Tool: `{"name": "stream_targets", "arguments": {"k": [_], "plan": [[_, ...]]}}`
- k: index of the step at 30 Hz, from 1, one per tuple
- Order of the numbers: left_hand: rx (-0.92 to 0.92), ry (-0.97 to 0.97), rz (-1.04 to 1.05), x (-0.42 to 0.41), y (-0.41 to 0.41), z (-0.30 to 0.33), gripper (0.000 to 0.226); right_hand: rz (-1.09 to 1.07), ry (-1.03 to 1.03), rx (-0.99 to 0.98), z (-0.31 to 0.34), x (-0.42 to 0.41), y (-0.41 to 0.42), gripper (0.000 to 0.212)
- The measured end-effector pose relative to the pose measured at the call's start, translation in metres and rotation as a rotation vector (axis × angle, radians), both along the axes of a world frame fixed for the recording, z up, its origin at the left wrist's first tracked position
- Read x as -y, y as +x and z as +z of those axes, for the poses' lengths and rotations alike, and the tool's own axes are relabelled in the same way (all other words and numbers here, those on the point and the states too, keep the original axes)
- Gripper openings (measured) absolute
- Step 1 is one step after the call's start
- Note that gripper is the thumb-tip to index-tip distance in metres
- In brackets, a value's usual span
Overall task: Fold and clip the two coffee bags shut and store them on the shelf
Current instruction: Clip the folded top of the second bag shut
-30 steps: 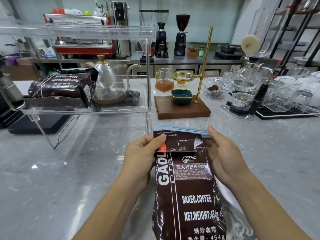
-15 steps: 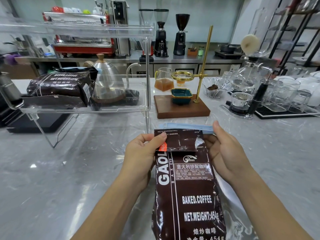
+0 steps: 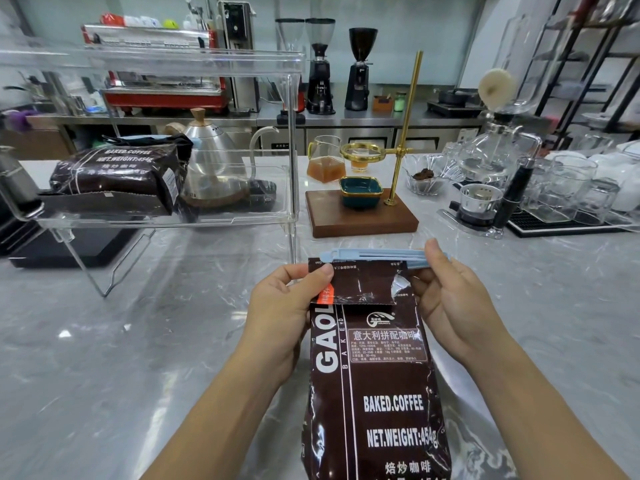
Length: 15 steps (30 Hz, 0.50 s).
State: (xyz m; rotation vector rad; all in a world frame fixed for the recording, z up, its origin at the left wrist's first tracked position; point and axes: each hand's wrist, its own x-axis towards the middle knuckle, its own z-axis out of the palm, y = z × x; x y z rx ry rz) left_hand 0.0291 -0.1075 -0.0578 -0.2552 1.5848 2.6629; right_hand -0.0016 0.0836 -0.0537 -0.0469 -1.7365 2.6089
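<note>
- The left hand (image 3: 284,317) pinches the folded-over top flap of the coffee bag (image 3: 374,393) between thumb and fingers. This grip keeps the fold flat and stops it from springing open.
- The right hand (image 3: 453,303) holds the far end of the blue clip (image 3: 374,255) between thumb and fingers, with the palm against the bag's right edge. The clip lies along the fold line, just above the left-hand pinch, so that it can bear on the doubled material.
- The view does not show whether the clip arms straddle the fold or only rest behind it. Latching is judged not yet complete.
- The bag rests on the marble counter (image 3: 138,341) between the two grips, label facing up, which leaves the fold accessible from both sides.
- A second coffee bag (image 3: 114,174) lies on its side on the lower tier of the clear shelf (image 3: 207,220), well to the left of the left-hand grip. A blue strip at its far end suggests it is already clipped.
- The shelf tier has free space beside that bag, in front of the kettle (image 3: 211,157) visible behind.
</note>
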Motion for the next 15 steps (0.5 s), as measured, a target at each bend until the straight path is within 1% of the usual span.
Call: {"name": "stream_targets", "arguments": {"k": [5,10,15], "plan": [[0.0,0.011,-0.009,-0.001,0.002,0.003,0.026,0.001,0.031,-0.024,-0.002,-0.002,-0.003,0.039],[-0.005,-0.002,-0.012,0.0,0.003,0.004,0.02,-0.054,-0.023,-0.054,0.001,-0.012,-0.006,0.041],[0.008,-0.016,-0.007,0.0,0.004,0.005,0.02,-0.071,0.001,-0.049,0.0,-0.013,-0.006,0.044]]}}
